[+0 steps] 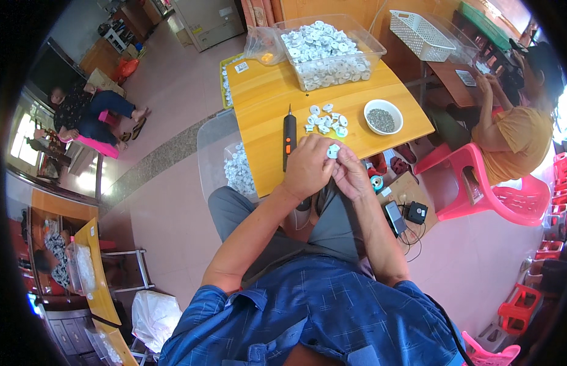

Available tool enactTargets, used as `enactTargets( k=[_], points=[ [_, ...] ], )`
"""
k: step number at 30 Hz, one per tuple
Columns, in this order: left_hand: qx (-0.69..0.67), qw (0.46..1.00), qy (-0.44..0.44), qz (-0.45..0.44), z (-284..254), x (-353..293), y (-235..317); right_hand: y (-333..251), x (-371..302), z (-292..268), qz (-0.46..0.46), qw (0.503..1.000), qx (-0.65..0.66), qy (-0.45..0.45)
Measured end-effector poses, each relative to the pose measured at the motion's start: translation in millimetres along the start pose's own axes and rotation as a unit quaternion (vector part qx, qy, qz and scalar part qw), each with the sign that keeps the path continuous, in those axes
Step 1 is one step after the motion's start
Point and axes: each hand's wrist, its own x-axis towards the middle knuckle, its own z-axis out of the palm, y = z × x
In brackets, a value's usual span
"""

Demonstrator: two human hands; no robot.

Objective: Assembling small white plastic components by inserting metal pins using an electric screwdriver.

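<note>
Where fingers (347, 161) grip, small piece (333, 150) shows white, rounded.

On your counter (272, 91), at the far-left corner, you have a white rectangular sticker (241, 68) with a short row of dark printed characters. Ahead of you, the grey appliance (209, 23) by the wall carries a small pale label (225, 11) near its upper right and a yellowish sticker (197, 28) lower on its left; the print on both is too small to make out. To your left, the second counter (106, 302) bears a small white tag (92, 230) near its far end, its marks also too small to tell.
</note>
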Motion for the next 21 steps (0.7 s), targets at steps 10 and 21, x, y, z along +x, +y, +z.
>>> enactTargets(
  k=[10,21],
  points=[
    [0.043,0.999,0.001,0.007,9,-8,4,8,-2,-6,-0.008,1.0,-0.003,0.002],
    [-0.007,1.0,-0.014,-0.005,8,-3,-2,1,-5,-6,0.005,1.0,-0.012,0.016]
  ],
)
